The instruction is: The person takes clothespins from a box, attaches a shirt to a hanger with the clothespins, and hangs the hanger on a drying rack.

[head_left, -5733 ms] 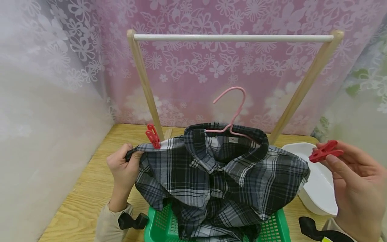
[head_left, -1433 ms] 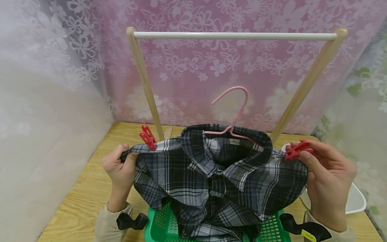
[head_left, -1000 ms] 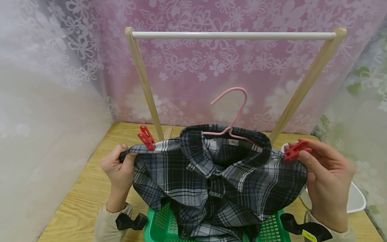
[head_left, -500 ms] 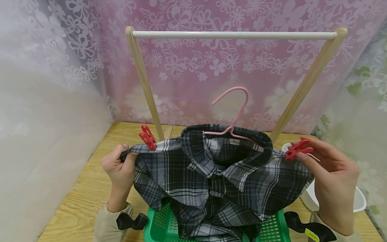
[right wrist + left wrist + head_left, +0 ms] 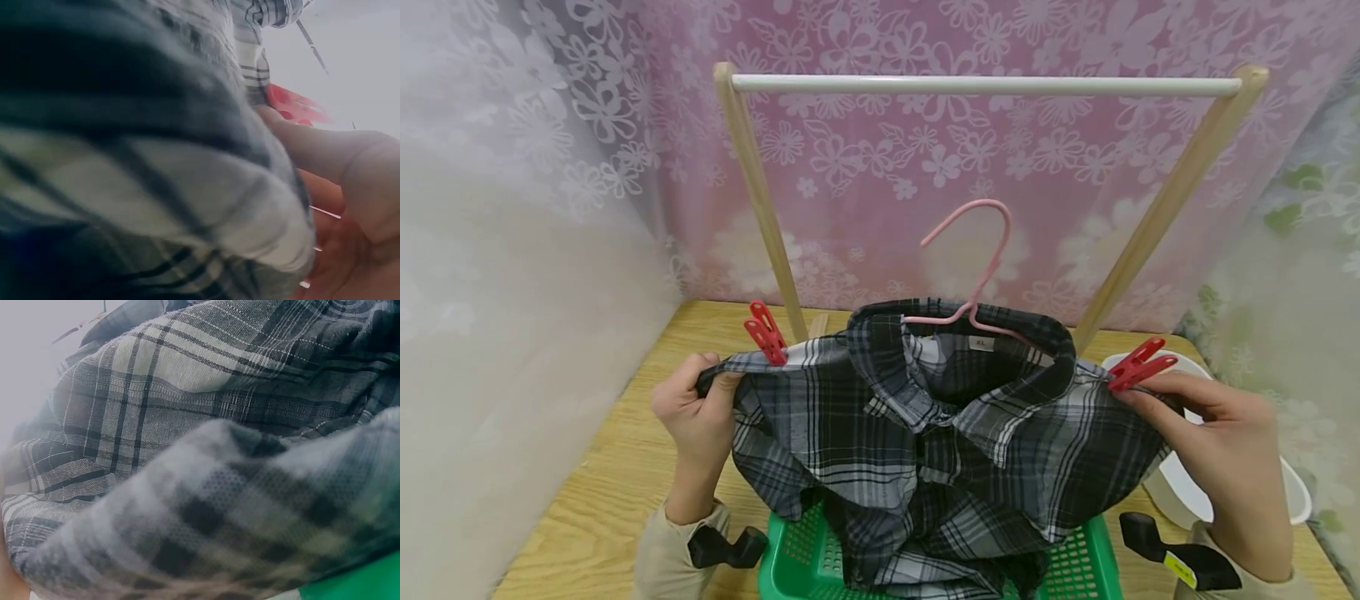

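The left hand (image 5: 696, 417) is gripping the left shoulder end of a plaid shirt (image 5: 925, 442), its fingers curling round the cloth just beside a red clothespin (image 5: 765, 333) that is clamping that shoulder. The right hand (image 5: 1213, 442) is holding the right shoulder end of the shirt, fingers curled over the fabric, with a second red clothespin (image 5: 1138, 364) standing clipped on the cloth right at its fingertips (image 5: 1131, 398).

The shirt is black, grey and white checked, with its collar up, and it is sitting on a pink hanger (image 5: 973, 267) whose hook is rising above the collar. Its lower part is hanging down into a green basket (image 5: 1078, 562) at the near edge of the desk (image 5: 602, 492). A white neck label is reading "XL".

Compared with half a second ago, the right hand is no longer pinching the clothespin; the pin is now gripping the shoulder by itself, and the hand has dropped to the fabric below it. The whole shirt is sitting a little higher.

Behind are standing a wooden rack (image 5: 985, 83) and, to the right, a white tub (image 5: 1180, 500).
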